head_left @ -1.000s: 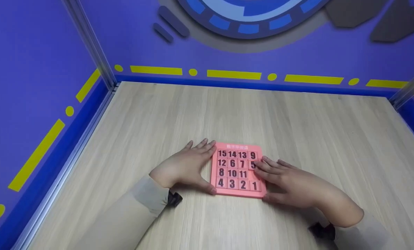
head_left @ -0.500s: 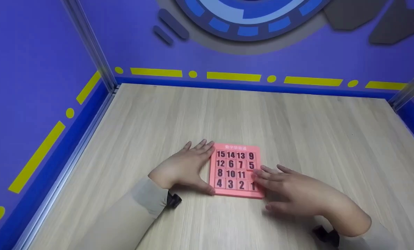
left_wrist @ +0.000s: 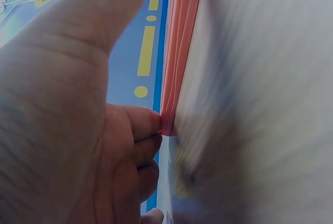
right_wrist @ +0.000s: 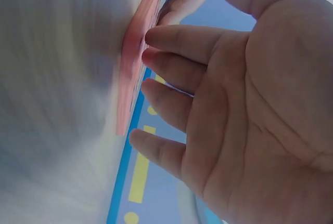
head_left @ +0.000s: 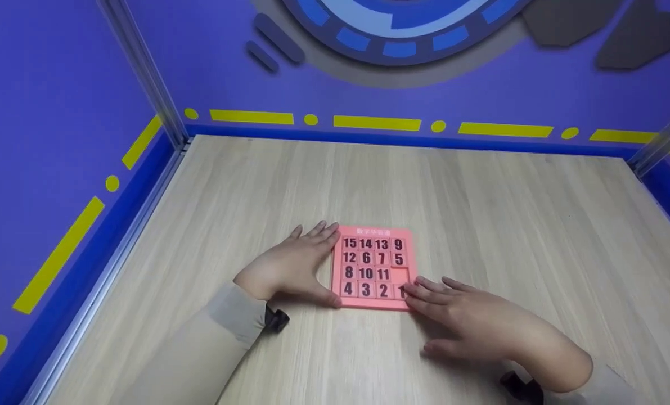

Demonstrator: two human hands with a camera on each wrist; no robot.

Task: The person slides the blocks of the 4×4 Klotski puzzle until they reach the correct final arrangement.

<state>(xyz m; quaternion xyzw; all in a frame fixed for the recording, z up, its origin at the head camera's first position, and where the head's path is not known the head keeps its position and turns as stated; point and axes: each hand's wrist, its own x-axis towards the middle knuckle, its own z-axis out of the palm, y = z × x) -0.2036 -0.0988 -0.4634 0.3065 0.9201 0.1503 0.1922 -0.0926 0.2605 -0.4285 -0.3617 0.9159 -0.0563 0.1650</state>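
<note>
Our left hand (head_left: 289,270) lies flat on the counter (head_left: 481,225), right up against the left side of the puzzle (head_left: 372,268). The fingers are straight and the thumb sits at the near left corner, so the hand works like a wall that keeps the puzzle from sliding away. In the left wrist view the thumb and a finger press on the thin pink edge, and nothing is curled around it. Our right hand (head_left: 470,318) is flat too, with fingers spread a little. Its fingertips (head_left: 412,292) rest on the tile in the near right corner, the one marked 1, so we think they are there to push it. The right wrist view shows those fingers straight and holding nothing. The puzzle is a pink square tray with number tiles, and it lies flat on the counter near us, about in the middle from side to side. One gap (head_left: 400,275) shows just above the 1 tile, under the 5. That is the only free spot a tile can slide into. Around the counter stand purple walls (head_left: 59,112) with yellow stripes.
</note>
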